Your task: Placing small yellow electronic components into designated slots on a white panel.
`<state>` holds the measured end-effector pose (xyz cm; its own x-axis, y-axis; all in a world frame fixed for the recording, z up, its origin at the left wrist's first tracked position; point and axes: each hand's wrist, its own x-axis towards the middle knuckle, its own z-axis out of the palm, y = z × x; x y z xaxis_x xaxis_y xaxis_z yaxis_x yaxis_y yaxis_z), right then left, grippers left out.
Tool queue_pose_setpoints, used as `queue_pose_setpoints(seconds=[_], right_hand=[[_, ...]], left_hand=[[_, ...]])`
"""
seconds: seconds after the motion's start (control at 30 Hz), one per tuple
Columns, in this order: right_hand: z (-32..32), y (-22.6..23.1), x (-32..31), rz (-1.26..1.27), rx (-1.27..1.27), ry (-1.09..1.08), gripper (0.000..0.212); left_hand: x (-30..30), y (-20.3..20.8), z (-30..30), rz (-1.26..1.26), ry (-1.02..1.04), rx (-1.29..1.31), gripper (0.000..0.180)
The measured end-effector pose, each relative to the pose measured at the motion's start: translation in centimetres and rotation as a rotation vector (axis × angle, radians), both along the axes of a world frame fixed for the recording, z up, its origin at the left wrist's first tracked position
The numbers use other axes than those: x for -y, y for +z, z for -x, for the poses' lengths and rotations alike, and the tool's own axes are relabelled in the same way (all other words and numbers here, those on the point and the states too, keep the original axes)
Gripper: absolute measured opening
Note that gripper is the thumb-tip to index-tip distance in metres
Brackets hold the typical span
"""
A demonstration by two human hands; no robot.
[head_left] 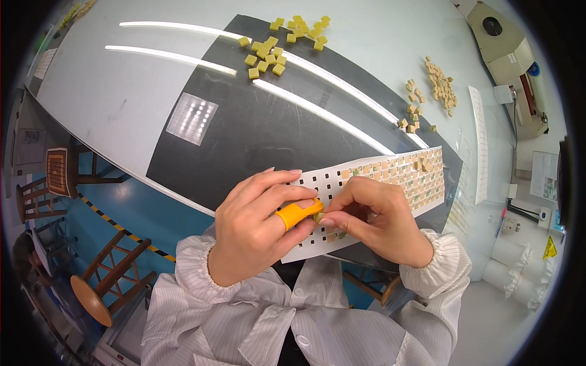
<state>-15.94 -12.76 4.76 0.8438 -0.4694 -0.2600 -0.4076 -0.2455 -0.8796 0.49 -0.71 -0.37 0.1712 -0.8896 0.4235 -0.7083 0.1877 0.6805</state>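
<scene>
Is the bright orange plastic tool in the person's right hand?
No, the left hand has the bright orange plastic tool at its fingers.

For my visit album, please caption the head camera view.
Left hand, wearing an orange finger sleeve, and right hand meet at a small yellowish piece over a patterned white sheet.

No lettering is legible. At the far right, a yellow triangular sign (550, 247) bears a dark mark too small to make out; a white sheet (543, 175) above it and a small pale label (511, 58) on the beige machine (493, 46) are likewise unreadable.
</scene>
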Motion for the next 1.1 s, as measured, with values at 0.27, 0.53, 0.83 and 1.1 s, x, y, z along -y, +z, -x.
queue_pose_setpoints(seconds=[0.27, 0.53, 0.83, 1.1], right_hand=[[0.2, 0.4, -0.7, 0.146, -0.016, -0.13, 0.01], [1.7, -0.3, -2.4, 0.515, -0.039, -0.201, 0.013], [1.6, -0.2, -2.2, 0.491, -0.082, -0.212, 0.012], [0.8, 1.3, -0.5, -0.397, -0.076, -0.346, 0.012]], left_hand=[[-0.1, 0.1, -0.1, 0.003, -0.003, 0.003, 0.021], [-0.1, 0.0, 0.0, -0.003, -0.012, -0.014, 0.019], [-0.1, 0.0, 0.0, -0.001, -0.002, -0.015, 0.02], [-0.1, 0.2, 0.0, -0.021, -0.009, -0.032, 0.019]])
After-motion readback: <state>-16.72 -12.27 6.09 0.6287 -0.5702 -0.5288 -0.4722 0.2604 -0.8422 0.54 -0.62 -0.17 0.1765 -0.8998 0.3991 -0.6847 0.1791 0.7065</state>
